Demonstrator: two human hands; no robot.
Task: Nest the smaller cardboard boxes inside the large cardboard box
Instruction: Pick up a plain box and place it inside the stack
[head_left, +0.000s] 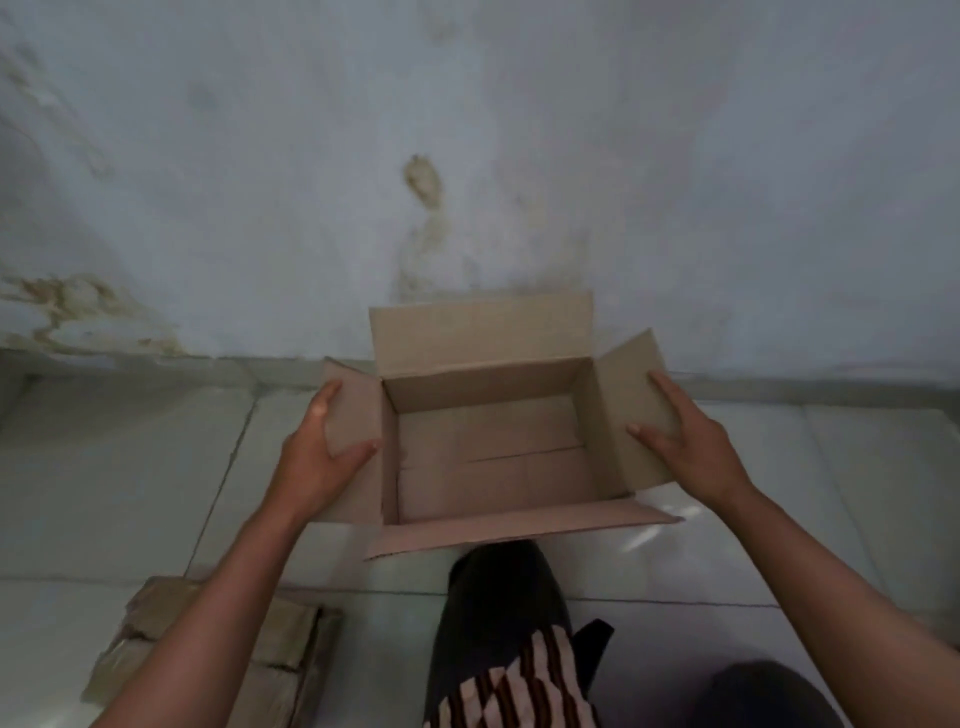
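Observation:
A large brown cardboard box (493, 457) stands open on the floor by the wall, all flaps spread, nothing inside it. My left hand (319, 447) grips its left side flap, thumb on top and fingers behind. My right hand (685, 436) lies on the right side flap, fingers spread over its inner face and edge. A stack of flattened smaller cardboard boxes (280, 654) lies on the floor at the lower left, partly hidden under my left forearm.
A stained pale wall (467, 156) rises right behind the box. The floor is white tile (130, 467). My knees in dark trousers (498, 603) and a striped cloth (519, 680) sit just in front of the box's near flap.

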